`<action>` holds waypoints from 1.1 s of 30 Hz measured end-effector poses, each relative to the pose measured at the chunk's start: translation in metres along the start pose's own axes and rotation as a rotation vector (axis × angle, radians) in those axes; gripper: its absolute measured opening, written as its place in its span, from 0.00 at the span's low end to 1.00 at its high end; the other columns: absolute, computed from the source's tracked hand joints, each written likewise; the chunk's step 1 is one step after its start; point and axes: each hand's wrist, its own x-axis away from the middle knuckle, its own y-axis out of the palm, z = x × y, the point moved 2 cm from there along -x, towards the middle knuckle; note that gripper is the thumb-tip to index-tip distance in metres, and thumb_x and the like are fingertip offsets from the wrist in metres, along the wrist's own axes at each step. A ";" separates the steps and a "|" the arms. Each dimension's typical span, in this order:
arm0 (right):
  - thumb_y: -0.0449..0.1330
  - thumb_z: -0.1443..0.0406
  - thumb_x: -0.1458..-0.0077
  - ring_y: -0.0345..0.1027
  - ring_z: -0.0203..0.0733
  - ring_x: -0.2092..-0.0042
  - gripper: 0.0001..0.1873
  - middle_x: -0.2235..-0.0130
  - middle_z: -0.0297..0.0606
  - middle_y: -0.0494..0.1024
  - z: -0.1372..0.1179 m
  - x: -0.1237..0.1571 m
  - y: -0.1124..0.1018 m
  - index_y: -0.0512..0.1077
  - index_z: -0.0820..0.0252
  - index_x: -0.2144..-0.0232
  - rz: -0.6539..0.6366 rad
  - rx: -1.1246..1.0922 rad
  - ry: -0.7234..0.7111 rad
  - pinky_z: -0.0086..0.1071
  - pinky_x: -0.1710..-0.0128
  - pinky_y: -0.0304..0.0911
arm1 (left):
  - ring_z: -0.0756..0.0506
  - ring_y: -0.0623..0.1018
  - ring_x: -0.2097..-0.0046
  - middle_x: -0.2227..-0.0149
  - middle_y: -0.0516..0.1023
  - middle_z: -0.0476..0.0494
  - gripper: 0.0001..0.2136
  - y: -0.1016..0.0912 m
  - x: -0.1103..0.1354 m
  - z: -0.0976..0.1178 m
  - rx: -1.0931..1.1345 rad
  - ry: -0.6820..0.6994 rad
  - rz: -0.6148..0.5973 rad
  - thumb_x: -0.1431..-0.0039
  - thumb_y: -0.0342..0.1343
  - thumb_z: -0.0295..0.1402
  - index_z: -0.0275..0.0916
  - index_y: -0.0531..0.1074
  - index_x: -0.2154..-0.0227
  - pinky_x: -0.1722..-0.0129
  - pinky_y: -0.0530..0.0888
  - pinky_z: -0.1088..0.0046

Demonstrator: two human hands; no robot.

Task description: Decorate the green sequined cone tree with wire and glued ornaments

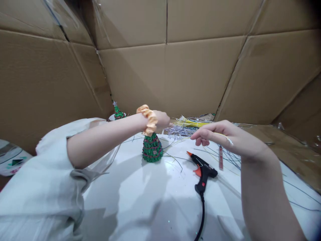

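My left hand (162, 119), with a peach scrunchie (150, 122) on its wrist, reaches over a small green beaded Christmas tree (152, 150) that stands upright on the table. Its fingers point away beside a heap of pale, shiny star-like pieces (177, 131) and are mostly hidden by the back of the hand. To the right, my right hand (220, 137) hangs above the table with its fingers curled together on a thin yellow wire (184, 138). A bit of the same-coloured strand with a white end shows by the thumb. Below lies a black glue gun (205, 172) with an orange nozzle.
Bundled yellow and white wires (194, 123) lie at the back of the white table (140, 201). Loose dark wires spread right. A red strip (220, 157) lies near the glue gun. Another small tree (118, 112) stands back left. Cardboard walls (195, 73) enclose the table.
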 end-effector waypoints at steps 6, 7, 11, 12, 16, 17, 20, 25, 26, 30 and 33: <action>0.52 0.53 0.44 0.66 0.36 0.70 0.18 0.71 0.38 0.75 -0.016 0.003 0.003 0.77 0.57 0.67 0.231 -0.129 -0.118 0.29 0.70 0.63 | 0.47 0.72 0.62 0.64 0.74 0.45 0.12 0.004 0.082 0.038 -0.093 0.161 -0.567 0.38 0.42 0.37 0.40 0.69 0.60 0.60 0.65 0.72; 0.53 0.53 0.44 0.66 0.36 0.70 0.18 0.71 0.38 0.75 -0.019 0.002 0.006 0.77 0.58 0.67 0.237 -0.133 -0.123 0.29 0.71 0.63 | 0.48 0.72 0.64 0.67 0.73 0.46 0.12 0.003 0.099 0.035 -0.082 0.118 -0.524 0.37 0.40 0.36 0.39 0.66 0.58 0.62 0.66 0.73; 0.54 0.57 0.44 0.66 0.34 0.71 0.14 0.72 0.36 0.76 -0.026 -0.008 0.028 0.75 0.58 0.64 0.112 -0.186 -0.149 0.27 0.72 0.62 | 0.52 0.63 0.76 0.79 0.62 0.54 0.13 0.001 0.146 0.010 -0.035 -0.038 -0.423 0.35 0.35 0.37 0.38 0.64 0.65 0.73 0.62 0.76; 0.54 0.58 0.45 0.66 0.34 0.71 0.14 0.72 0.35 0.76 -0.026 -0.012 0.037 0.74 0.58 0.62 0.069 -0.196 -0.154 0.26 0.72 0.62 | 0.52 0.62 0.77 0.79 0.61 0.54 0.14 0.000 0.151 0.003 -0.023 -0.060 -0.403 0.35 0.35 0.37 0.38 0.64 0.65 0.73 0.61 0.77; 0.55 0.63 0.46 0.66 0.34 0.70 0.10 0.72 0.35 0.75 -0.016 -0.029 0.079 0.74 0.61 0.71 -0.105 -0.154 -0.173 0.26 0.72 0.59 | 0.52 0.59 0.79 0.82 0.57 0.56 0.15 -0.002 0.159 -0.019 0.023 -0.126 -0.385 0.35 0.36 0.40 0.38 0.65 0.64 0.76 0.59 0.77; 0.54 0.64 0.47 0.65 0.34 0.71 0.09 0.74 0.34 0.73 -0.013 -0.032 0.088 0.73 0.61 0.74 -0.120 -0.128 -0.182 0.26 0.73 0.58 | 0.52 0.59 0.79 0.83 0.56 0.56 0.16 -0.003 0.160 -0.025 0.029 -0.146 -0.376 0.36 0.37 0.41 0.38 0.66 0.64 0.76 0.58 0.77; 0.53 0.67 0.48 0.60 0.32 0.75 0.10 0.78 0.32 0.70 -0.004 -0.040 0.106 0.71 0.61 0.77 -0.072 -0.057 -0.205 0.27 0.75 0.54 | 0.52 0.58 0.79 0.82 0.56 0.56 0.16 -0.004 0.165 -0.046 0.011 -0.183 -0.327 0.36 0.37 0.42 0.38 0.66 0.64 0.77 0.57 0.76; 0.53 0.68 0.50 0.63 0.36 0.73 0.09 0.76 0.34 0.72 0.004 -0.046 0.123 0.74 0.59 0.72 -0.074 -0.164 -0.096 0.29 0.74 0.56 | 0.52 0.59 0.78 0.82 0.57 0.55 0.16 -0.006 0.174 -0.070 -0.035 -0.141 -0.268 0.35 0.36 0.42 0.38 0.66 0.63 0.76 0.56 0.76; 0.53 0.67 0.49 0.63 0.37 0.73 0.10 0.75 0.35 0.73 0.005 -0.047 0.127 0.75 0.58 0.70 -0.115 -0.232 -0.066 0.29 0.74 0.57 | 0.52 0.59 0.78 0.81 0.57 0.55 0.16 -0.006 0.175 -0.072 -0.039 -0.130 -0.272 0.36 0.37 0.41 0.38 0.66 0.64 0.76 0.57 0.76; 0.50 0.59 0.44 0.61 0.35 0.75 0.16 0.74 0.38 0.73 0.004 -0.047 0.130 0.72 0.61 0.75 -0.317 -0.422 -0.024 0.29 0.76 0.58 | 0.52 0.58 0.78 0.81 0.58 0.54 0.15 -0.006 0.176 -0.077 -0.010 -0.105 -0.278 0.36 0.39 0.41 0.38 0.65 0.69 0.76 0.57 0.76; 0.47 0.54 0.43 0.61 0.34 0.75 0.21 0.75 0.36 0.70 -0.002 -0.050 0.109 0.70 0.62 0.76 -0.176 -0.435 -0.031 0.29 0.74 0.59 | 0.52 0.60 0.79 0.82 0.58 0.55 0.16 -0.008 0.172 -0.085 0.056 -0.119 -0.131 0.37 0.39 0.42 0.37 0.66 0.67 0.77 0.57 0.76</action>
